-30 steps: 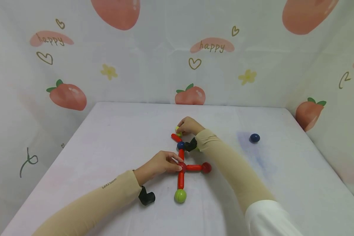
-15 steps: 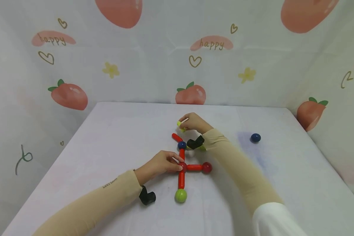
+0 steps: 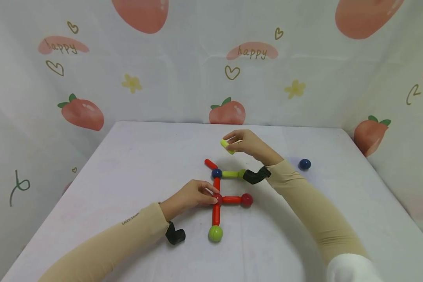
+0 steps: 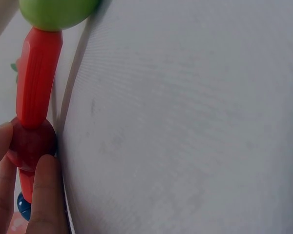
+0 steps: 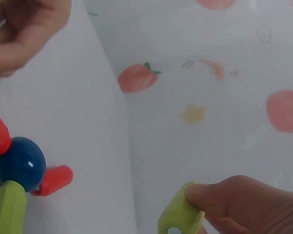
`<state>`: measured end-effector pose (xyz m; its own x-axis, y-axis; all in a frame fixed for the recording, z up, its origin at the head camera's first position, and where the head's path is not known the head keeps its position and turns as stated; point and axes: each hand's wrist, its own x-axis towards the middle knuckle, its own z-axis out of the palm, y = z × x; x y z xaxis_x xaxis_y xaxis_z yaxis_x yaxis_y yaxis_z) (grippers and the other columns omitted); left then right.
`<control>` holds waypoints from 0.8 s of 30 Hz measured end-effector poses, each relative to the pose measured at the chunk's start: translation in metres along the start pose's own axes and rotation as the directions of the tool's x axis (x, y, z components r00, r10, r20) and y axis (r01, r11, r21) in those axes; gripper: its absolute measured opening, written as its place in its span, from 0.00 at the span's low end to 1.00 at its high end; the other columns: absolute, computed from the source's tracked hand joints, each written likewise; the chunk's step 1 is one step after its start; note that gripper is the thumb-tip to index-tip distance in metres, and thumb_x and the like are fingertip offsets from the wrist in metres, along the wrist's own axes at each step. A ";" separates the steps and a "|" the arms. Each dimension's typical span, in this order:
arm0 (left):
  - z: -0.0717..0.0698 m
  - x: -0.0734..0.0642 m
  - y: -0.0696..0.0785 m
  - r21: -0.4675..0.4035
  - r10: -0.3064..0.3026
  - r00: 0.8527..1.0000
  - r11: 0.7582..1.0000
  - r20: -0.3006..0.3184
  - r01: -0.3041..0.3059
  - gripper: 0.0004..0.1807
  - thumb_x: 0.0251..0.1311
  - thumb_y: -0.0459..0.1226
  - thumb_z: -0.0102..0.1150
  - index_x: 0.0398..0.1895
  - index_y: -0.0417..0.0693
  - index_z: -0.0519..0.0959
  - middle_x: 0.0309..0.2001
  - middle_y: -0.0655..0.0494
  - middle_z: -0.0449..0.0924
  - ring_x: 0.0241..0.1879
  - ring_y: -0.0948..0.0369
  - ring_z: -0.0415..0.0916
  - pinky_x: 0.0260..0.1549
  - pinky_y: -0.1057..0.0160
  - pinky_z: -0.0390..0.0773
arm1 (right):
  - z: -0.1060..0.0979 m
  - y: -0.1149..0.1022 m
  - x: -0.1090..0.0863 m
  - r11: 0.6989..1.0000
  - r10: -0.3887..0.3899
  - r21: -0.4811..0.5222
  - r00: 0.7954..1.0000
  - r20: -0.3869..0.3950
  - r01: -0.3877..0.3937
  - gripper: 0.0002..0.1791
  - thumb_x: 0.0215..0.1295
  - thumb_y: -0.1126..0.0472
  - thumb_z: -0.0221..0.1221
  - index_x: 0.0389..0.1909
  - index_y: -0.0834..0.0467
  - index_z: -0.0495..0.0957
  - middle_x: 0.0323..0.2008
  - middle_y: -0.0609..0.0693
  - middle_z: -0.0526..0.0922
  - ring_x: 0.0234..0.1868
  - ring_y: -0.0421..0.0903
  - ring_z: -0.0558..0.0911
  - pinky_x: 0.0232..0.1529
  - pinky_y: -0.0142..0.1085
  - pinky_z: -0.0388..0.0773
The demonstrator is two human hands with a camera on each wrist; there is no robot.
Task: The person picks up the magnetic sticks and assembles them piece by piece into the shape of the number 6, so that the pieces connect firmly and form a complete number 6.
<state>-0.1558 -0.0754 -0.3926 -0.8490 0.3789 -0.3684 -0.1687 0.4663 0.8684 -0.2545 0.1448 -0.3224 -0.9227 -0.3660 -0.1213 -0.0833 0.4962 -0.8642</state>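
Note:
On the table lies a figure of joined rods and balls. My left hand (image 3: 194, 194) pinches its red ball (image 4: 33, 142) between thumb and fingers. From that ball red rods run to a green ball (image 3: 216, 234), to another red ball (image 3: 246, 200) and up to a blue ball (image 3: 216, 173). A yellow-green rod (image 3: 230, 174) and a slanting red rod (image 3: 210, 163) meet the blue ball. Beyond the figure my right hand (image 3: 247, 143) holds a loose yellow-green rod (image 5: 181, 214) above the table, its round end face showing in the right wrist view. Another green ball (image 3: 242, 173) is partly hidden by the right wrist camera.
A separate dark blue ball (image 3: 304, 164) lies at the right of the table. Black wrist cameras (image 3: 176, 235) stick out from both sleeves near the figure. A printed cloth wall (image 3: 183, 78) rises behind the table's back edge.
My right hand has lifted the yellow-green rod away from the slanting red rod, moving back and to the right. This uncovers the rod right of the blue ball. My left hand has stayed put.

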 end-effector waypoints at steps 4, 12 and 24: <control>0.000 0.004 0.001 -0.009 -0.010 1.000 1.000 -0.006 0.010 0.13 0.55 0.35 0.69 0.44 0.48 0.84 0.33 0.52 0.82 0.31 0.61 0.79 0.34 0.67 0.80 | -0.005 -0.003 -0.017 0.999 -0.046 -0.010 0.999 -0.001 0.046 0.20 0.62 0.63 0.61 0.56 0.60 0.76 0.51 0.58 0.78 0.51 0.52 0.80 0.53 0.43 0.77; 0.001 0.008 0.004 -0.003 0.002 1.000 1.000 -0.014 -0.002 0.14 0.55 0.34 0.68 0.45 0.46 0.84 0.33 0.52 0.82 0.30 0.61 0.78 0.34 0.66 0.80 | -0.002 -0.002 -0.052 0.990 -0.127 -0.053 0.992 0.002 0.127 0.19 0.60 0.64 0.65 0.53 0.58 0.79 0.48 0.54 0.82 0.47 0.49 0.81 0.47 0.37 0.79; 0.001 0.009 0.002 -0.014 0.009 1.000 1.000 -0.015 -0.009 0.13 0.54 0.33 0.68 0.45 0.45 0.84 0.32 0.53 0.83 0.30 0.62 0.79 0.35 0.66 0.81 | 0.022 0.012 -0.100 0.979 -0.193 -0.062 0.979 0.062 0.196 0.16 0.57 0.66 0.67 0.47 0.58 0.81 0.44 0.52 0.82 0.42 0.46 0.80 0.44 0.33 0.81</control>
<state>-0.1637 -0.0701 -0.3943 -0.8577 0.3714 -0.3556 -0.1678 0.4517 0.8763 -0.1548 0.1701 -0.3313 -0.8643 -0.5027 0.0175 -0.2859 0.4625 -0.8393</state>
